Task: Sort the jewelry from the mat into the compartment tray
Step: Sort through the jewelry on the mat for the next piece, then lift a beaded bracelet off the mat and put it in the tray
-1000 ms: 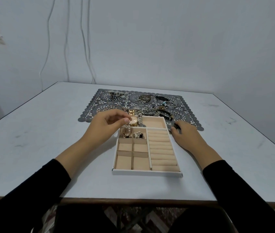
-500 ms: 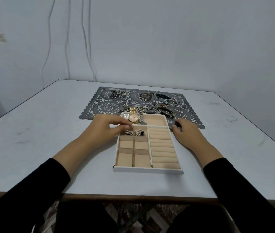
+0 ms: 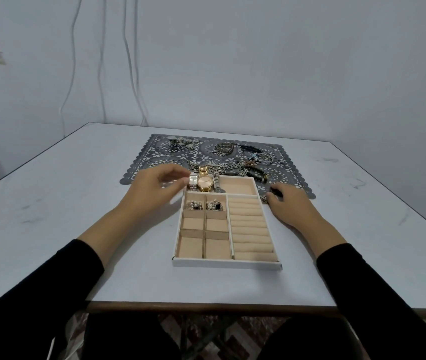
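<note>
Three watches (image 3: 205,181) are laid in the long top compartment of the compartment tray (image 3: 225,263) at mid-frame and two small cells hold beaded pieces (image 3: 204,205). The remaining cells and ring rolls are unfilled, and most jewelry (image 3: 222,149) is left on the mat (image 3: 140,158) above. The blurred left hand (image 3: 158,189) is curled beside the watches and the right hand (image 3: 291,206) is rested by the tray's right side; whether either grips anything cannot be told.
</note>
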`<state>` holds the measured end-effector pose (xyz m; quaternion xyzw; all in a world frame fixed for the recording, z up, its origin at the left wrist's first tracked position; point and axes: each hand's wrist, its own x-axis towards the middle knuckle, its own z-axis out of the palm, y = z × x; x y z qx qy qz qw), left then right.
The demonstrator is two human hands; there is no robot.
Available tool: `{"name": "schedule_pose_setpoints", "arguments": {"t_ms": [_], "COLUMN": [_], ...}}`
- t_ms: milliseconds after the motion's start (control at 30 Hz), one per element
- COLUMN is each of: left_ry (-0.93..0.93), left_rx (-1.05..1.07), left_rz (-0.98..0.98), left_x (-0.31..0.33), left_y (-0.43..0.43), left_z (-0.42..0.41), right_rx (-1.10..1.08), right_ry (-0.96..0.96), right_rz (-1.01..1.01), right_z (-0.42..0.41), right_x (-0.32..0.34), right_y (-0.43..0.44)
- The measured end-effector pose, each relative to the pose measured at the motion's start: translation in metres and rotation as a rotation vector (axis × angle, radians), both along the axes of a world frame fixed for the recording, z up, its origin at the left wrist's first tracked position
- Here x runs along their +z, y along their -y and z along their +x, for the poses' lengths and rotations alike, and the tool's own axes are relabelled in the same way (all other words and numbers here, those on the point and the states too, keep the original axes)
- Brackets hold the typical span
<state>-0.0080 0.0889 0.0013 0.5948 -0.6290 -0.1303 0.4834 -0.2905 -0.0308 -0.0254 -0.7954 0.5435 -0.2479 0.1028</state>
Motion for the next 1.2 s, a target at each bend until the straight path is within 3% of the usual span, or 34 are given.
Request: {"name": "schedule_pose_setpoints", "arguments": {"t_ms": [133, 300, 700, 1200], "left_ry": [0.031, 0.229, 0.542, 0.499], "left_rx": [0.093, 0.163, 0.009, -0.153], "left_rz": [-0.01, 0.065, 0.247, 0.246], "left_x": [-0.001, 0.002, -0.008, -0.006], "left_y": [0.021, 0.052, 0.129, 0.206], "left_z": [0.01, 0.023, 0.042, 0.027], "right_rx": [-0.082, -0.121, 0.008, 0.034], "right_ry": [0.09, 0.201, 0.018, -0.026], "right_rz": [-0.007, -0.036, -0.024, 0.031], "right_z": [-0.001, 0.0, 0.036, 0.062], "right_x": [0.01, 0.021, 0.035, 0.023], "right_y": [0.006, 0.03, 0.094, 0.165]}}
